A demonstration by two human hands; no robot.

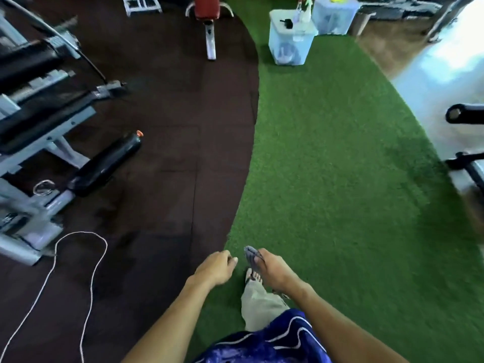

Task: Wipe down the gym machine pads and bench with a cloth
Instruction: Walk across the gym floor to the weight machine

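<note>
My left hand (215, 268) hangs low in the middle with loosely curled fingers and holds nothing. My right hand (273, 272) is beside it, fingers pointing forward over a small grey-blue thing (251, 254). I cannot tell whether that thing is a cloth in its fingers or footwear below it. A grey-framed gym machine (28, 163) with black pads (31, 121) stands at the left, and its black roller pad (104, 163) sticks out over the dark floor. A red padded bench (208, 6) on a white frame stands far ahead.
Two translucent storage bins (290, 41) sit on the green turf (340, 166) ahead, with a spray bottle (301, 11) on the nearer one. A white cord (78, 258) loops across the dark rubber floor at the lower left. Black machine parts (463, 116) jut in from the right.
</note>
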